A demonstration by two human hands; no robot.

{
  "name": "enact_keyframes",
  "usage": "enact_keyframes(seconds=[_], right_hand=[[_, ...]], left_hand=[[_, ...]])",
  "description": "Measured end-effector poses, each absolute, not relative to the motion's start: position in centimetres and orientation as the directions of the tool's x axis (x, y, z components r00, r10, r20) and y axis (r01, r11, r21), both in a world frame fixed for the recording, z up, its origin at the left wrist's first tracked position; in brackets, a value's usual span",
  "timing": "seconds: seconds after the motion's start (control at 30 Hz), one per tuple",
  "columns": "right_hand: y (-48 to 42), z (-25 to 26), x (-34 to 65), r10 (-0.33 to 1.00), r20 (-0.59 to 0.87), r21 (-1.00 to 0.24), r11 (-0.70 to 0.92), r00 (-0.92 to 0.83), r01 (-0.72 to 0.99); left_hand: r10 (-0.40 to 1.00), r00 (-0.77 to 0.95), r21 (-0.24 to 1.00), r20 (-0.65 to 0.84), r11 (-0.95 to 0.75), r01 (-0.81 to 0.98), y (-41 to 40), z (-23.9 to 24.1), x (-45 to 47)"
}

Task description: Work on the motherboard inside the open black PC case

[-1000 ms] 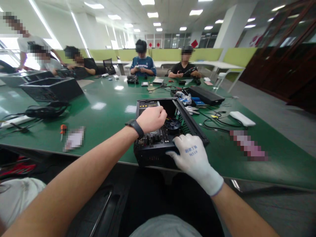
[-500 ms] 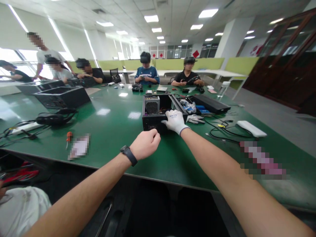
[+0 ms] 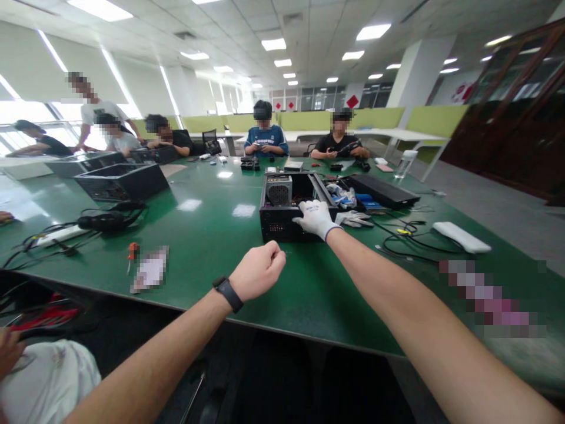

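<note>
A black computer case [image 3: 276, 225] lies on the green table with its top side open. Inside it, a grey power supply [image 3: 279, 192] shows at the left. My right hand [image 3: 316, 217], in a white glove, grips the near upper edge of the case, fingers over the rim and thumb on the outer face. My left hand [image 3: 258, 271] is bare, with a dark watch [image 3: 228, 294] on the wrist. It is closed in a fist over the table, in front of the case and apart from it. Whatever its curled fingers may hold is hidden.
Right of the case are gloves [image 3: 354, 219], a flat black panel [image 3: 382, 191], cables [image 3: 397, 238] and a white power strip [image 3: 461, 237]. An orange-handled screwdriver [image 3: 133, 252], black headphones [image 3: 110, 218] and another case [image 3: 123, 181] lie left. Several people sit around the table.
My left hand has drawn back slightly from the case toward me, still closed. My right hand keeps its place on the case edge. The whole view has shifted a little.
</note>
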State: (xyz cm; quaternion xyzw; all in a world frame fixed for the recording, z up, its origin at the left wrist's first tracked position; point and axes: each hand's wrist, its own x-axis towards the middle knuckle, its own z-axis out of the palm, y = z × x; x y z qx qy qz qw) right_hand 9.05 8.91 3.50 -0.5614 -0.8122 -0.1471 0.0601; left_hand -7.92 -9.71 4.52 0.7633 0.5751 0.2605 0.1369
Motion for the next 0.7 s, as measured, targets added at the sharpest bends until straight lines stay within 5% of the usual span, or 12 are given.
enact_keyframes(seconds=[0.37, 0.57, 0.7], right_hand=[[-5.8, 2.1, 12.9, 0.854, 0.334, 0.133, 0.377, -0.4, 0.917], [-14.5, 1.9, 14.8, 0.841, 0.333, 0.097, 0.419, -0.426, 0.903], [-18.4, 1.7, 15.6, 0.835, 0.343, 0.026, 0.449, -0.429, 0.893]], left_hand=[[0.934, 0.191, 0.456, 0.301, -0.317, 0.831, -8.0, 9.2, -4.8], [0.942, 0.335, 0.098, -0.022, -0.332, 0.938, -5.3, 7.1, -2.4], [0.909, 0.342, -0.033, -0.239, -0.36, 0.932, -4.4, 5.4, -1.3]])
